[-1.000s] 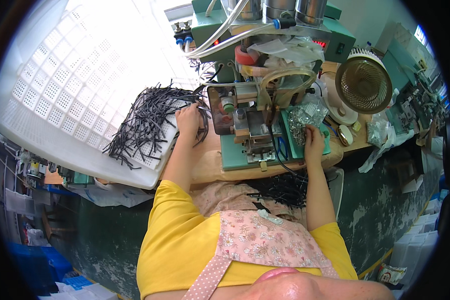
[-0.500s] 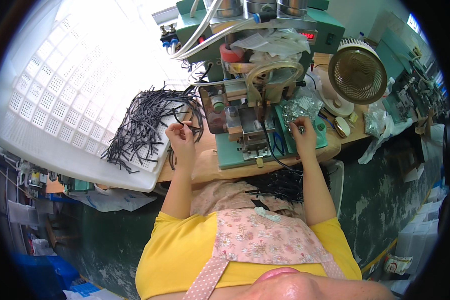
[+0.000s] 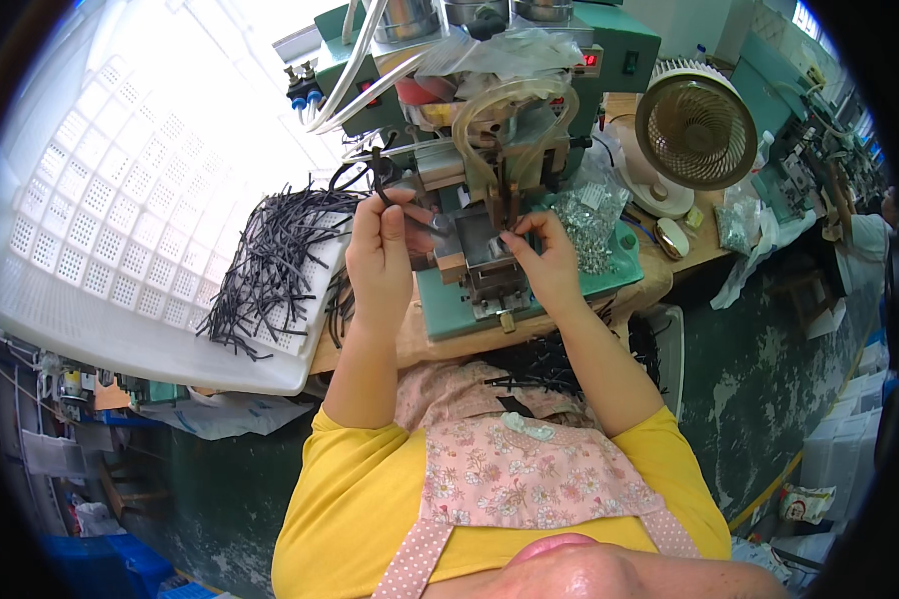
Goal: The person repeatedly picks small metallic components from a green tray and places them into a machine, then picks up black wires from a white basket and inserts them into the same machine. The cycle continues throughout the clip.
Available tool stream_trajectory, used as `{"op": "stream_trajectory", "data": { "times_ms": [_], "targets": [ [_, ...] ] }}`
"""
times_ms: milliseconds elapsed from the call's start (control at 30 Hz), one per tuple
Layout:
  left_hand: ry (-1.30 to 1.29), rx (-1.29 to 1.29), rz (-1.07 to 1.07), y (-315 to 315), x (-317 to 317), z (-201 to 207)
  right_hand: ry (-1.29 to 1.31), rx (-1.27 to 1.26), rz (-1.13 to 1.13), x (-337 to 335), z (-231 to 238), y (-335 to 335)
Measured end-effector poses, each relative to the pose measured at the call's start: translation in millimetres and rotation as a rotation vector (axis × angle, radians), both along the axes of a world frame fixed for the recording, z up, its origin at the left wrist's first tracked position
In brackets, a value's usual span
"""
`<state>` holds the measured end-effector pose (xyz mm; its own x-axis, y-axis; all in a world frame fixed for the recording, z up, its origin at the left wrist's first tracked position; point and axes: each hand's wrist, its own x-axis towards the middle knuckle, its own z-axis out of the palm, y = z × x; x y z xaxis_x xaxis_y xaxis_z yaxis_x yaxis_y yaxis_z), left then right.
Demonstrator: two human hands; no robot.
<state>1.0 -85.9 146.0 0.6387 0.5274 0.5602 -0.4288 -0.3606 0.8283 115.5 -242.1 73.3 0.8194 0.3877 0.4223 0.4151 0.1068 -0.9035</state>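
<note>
My left hand is closed on a short black cord, which stands up above its fingertips at the left side of the green press machine. With thumb and forefinger together, my right hand is at the metal work block in the middle of the press. What sits between those fingertips is too small to make out. A heap of small silver metal parts lies right of my right hand, spilling from a clear plastic bag. Many loose black cords are piled left of my left hand.
The cord pile rests in a white perforated basket at the left. A round fan stands at the back right, with a small oval gold-rimmed object before it. More black cords lie below the table edge, over my lap.
My left hand has moved up and right from the cord pile to the press, a cord in it. My right hand has moved left from the metal parts to the work block.
</note>
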Motion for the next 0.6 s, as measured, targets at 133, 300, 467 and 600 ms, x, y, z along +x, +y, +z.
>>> {"op": "stream_trajectory", "data": {
  "times_ms": [133,300,467,600],
  "targets": [
    [-0.041,-0.044,-0.040,-2,1,-12,0.104,0.038,0.016,0,-2,5],
    [-0.277,0.633,-0.052,-36,6,-47,-0.301,-0.233,-0.114,6,10,-9],
    [-0.258,0.940,0.060,-52,19,-70,-0.430,-0.222,-0.367,36,-5,-53],
    [-0.307,0.975,0.083,-50,22,-74,-0.169,-0.316,-0.507,82,-39,-88]
  ]
}}
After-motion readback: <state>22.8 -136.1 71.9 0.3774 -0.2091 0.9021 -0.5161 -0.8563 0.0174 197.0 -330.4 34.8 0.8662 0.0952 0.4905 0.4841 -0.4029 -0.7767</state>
